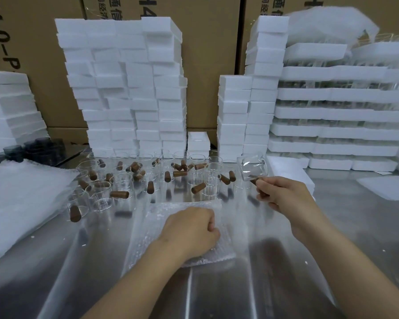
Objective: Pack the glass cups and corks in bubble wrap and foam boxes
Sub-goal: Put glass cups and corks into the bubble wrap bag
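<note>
step: wrap 1 cup | right hand (pixel 283 196) fingers pinch glass cup (pixel 252 168) and cork (pixel 255 181) above worktop (pixel 286 272) | left hand (pixel 191 229) fingers curled on bubble wrap (pixel 166 210), pinch unclear | advice: pin wrap flat, lay cup centrally

Bubble wrap sheet (pixel 182 229) on table (pixel 332 226), glass cups (pixel 124 180) behind it, foam boxes (pixel 124 88) behind those
</note>
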`<state>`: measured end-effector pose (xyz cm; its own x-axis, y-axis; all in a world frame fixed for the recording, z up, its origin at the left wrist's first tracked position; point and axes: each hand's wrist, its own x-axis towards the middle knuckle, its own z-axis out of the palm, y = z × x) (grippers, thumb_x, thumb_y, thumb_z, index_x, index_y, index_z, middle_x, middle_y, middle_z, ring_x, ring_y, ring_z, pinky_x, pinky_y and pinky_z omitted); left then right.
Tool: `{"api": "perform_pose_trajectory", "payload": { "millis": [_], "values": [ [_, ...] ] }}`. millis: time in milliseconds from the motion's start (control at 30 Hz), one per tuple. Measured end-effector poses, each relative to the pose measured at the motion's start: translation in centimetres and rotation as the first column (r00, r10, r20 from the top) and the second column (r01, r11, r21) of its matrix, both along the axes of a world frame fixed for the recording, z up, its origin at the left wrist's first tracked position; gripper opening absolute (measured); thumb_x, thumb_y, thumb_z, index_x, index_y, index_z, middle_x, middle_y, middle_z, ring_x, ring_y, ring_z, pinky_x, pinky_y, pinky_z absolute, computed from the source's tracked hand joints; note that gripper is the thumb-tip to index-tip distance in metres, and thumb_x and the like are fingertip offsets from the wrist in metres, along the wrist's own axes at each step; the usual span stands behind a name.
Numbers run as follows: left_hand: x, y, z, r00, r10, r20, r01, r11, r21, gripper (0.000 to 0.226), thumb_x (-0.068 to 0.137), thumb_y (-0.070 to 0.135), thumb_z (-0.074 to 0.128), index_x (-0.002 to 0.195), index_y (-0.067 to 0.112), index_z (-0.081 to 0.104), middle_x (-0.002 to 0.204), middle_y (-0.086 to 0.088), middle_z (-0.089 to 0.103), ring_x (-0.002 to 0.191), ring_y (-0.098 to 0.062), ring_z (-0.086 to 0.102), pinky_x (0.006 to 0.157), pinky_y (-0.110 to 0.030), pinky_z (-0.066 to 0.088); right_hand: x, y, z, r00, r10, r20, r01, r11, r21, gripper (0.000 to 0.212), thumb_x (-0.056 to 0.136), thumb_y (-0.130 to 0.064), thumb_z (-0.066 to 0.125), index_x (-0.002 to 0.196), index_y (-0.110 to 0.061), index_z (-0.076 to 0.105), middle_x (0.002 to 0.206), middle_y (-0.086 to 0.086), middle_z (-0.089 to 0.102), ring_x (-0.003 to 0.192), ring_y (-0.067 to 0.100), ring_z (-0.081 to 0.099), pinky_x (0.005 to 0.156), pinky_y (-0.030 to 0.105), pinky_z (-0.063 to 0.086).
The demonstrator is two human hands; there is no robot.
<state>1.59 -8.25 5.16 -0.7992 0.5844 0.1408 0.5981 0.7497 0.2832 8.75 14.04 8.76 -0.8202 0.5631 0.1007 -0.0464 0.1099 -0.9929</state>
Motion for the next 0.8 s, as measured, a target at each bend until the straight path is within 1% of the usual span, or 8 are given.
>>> {"api": "perform_pose_trajectory", "payload": {
  "millis": [67, 100, 200, 300, 433, 567, 700, 800],
  "values": [
    [0.0, -0.2, 0.4, 1.0, 0.022, -0.017, -0.021, 0.999, 0.033, 0.022, 0.097, 0.046, 0.06, 0.083, 0.03, 0.058, 0.081, 0.015, 0.063, 0.073, 0.002, 0.053, 0.059, -0.024, 0.03, 0.0, -0.1, 0.0, 1.0, 0.019, 0.014, -0.018, 0.998, -0.055, 0.015, 0.093, -0.024, 0.078, 0.099, -0.01, 0.079, 0.103, -0.007, 0.077, 0.066, 0.002, 0.071, 0.07, 0.023, 0.049],
    [0.0, -0.3, 0.7, 0.999, 0.038, -0.027, -0.037, 0.998, 0.057, 0.022, 0.097, 0.046, 0.06, 0.083, 0.03, 0.059, 0.08, 0.015, 0.064, 0.072, 0.002, 0.054, 0.059, -0.024, 0.031, 0.0, -0.2, -0.1, 0.999, 0.038, 0.028, -0.036, 0.997, -0.069, 0.017, 0.093, -0.025, 0.078, 0.099, -0.01, 0.079, 0.1, -0.007, 0.077, 0.068, 0.003, 0.073, 0.072, 0.022, 0.05],
    [0.2, -0.4, 1.2, 0.994, 0.096, -0.057, -0.085, 0.982, 0.167, 0.022, 0.097, 0.048, 0.059, 0.082, 0.033, 0.058, 0.076, 0.013, 0.065, 0.069, -0.001, 0.058, 0.058, -0.025, 0.034, -0.1, -0.6, -0.3, 0.991, 0.108, 0.085, -0.102, 0.992, -0.069, 0.019, 0.092, -0.03, 0.079, 0.099, -0.012, 0.078, 0.093, 0.0, 0.079, 0.08, 0.009, 0.078, 0.084, 0.03, 0.051],
    [0.4, -0.3, 1.6, 0.988, 0.127, -0.088, -0.099, 0.959, 0.264, 0.021, 0.095, 0.048, 0.057, 0.079, 0.034, 0.056, 0.072, 0.012, 0.063, 0.066, -0.003, 0.059, 0.057, -0.026, 0.037, -0.3, -1.1, -0.4, 0.987, 0.133, 0.093, -0.128, 0.99, -0.06, 0.015, 0.09, -0.03, 0.081, 0.097, -0.017, 0.08, 0.092, 0.001, 0.081, 0.087, 0.013, 0.079, 0.085, 0.033, 0.052],
    [0.8, -0.1, 2.1, 0.985, 0.125, -0.121, -0.083, 0.948, 0.306, 0.021, 0.094, 0.047, 0.058, 0.079, 0.034, 0.056, 0.073, 0.013, 0.062, 0.069, -0.002, 0.057, 0.059, -0.028, 0.041, -0.2, -1.7, 0.1, 0.984, 0.158, 0.086, -0.152, 0.986, -0.071, 0.013, 0.09, -0.028, 0.081, 0.099, -0.018, 0.081, 0.091, 0.003, 0.082, 0.086, 0.014, 0.08, 0.086, 0.033, 0.052],
    [1.0, -0.2, 2.4, 0.979, 0.158, -0.125, -0.106, 0.933, 0.345, 0.017, 0.095, 0.046, 0.06, 0.083, 0.034, 0.058, 0.074, 0.012, 0.064, 0.071, -0.002, 0.059, 0.058, -0.028, 0.038, 0.3, -2.1, 0.4, 0.979, 0.184, 0.086, -0.177, 0.981, -0.08, 0.012, 0.09, -0.027, 0.081, 0.098, -0.018, 0.081, 0.097, 0.008, 0.081, 0.087, 0.014, 0.08, 0.086, 0.033, 0.049],
    [0.7, -0.4, 2.7, 0.97, 0.223, -0.096, -0.154, 0.873, 0.463, 0.011, 0.095, 0.045, 0.059, 0.087, 0.038, 0.059, 0.078, 0.014, 0.066, 0.068, -0.003, 0.059, 0.057, -0.029, 0.038, 0.7, -2.3, 0.8, 0.968, 0.22, 0.121, -0.217, 0.975, -0.044, 0.011, 0.087, -0.033, 0.082, 0.092, -0.022, 0.083, 0.097, 0.002, 0.081, 0.08, 0.007, 0.076, 0.083, 0.033, 0.045],
    [0.6, -0.5, 3.2, 0.963, 0.256, -0.083, -0.167, 0.811, 0.56, 0.011, 0.096, 0.045, 0.06, 0.087, 0.039, 0.058, 0.081, 0.015, 0.064, 0.069, -0.005, 0.06, 0.061, -0.032, 0.046, 1.0, -2.4, 1.3, 0.947, 0.273, 0.168, -0.278, 0.961, 0.003, 0.017, 0.086, -0.039, 0.082, 0.094, -0.025, 0.083, 0.099, 0.0, 0.081, 0.075, 0.002, 0.07, 0.082, 0.032, 0.043]
  ]
}}
